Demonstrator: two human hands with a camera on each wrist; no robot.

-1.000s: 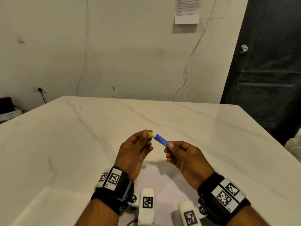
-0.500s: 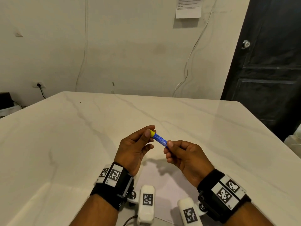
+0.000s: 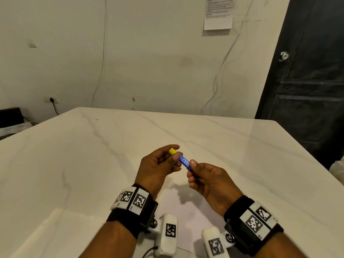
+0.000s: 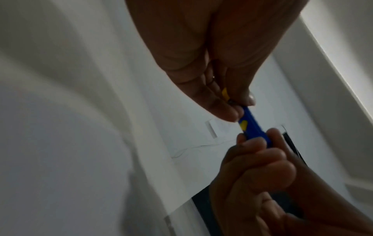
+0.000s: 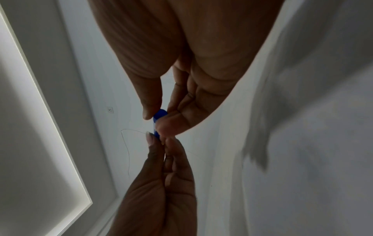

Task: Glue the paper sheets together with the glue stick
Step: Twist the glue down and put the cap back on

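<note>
Left hand pinching yellow cap, right hand gripping blue glue stick

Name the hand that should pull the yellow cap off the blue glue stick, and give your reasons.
Left. The left hand already pinches the yellow cap end of the blue glue stick, while the right hand grips the tube's base and can brace it. White paper waits on the marble table below.

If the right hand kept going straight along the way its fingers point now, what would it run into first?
The right hand points up-left along the glue stick it pinches; the first thing in that line is the left hand, whose fingers hold the yellow cap. Depth looks matched.
</note>
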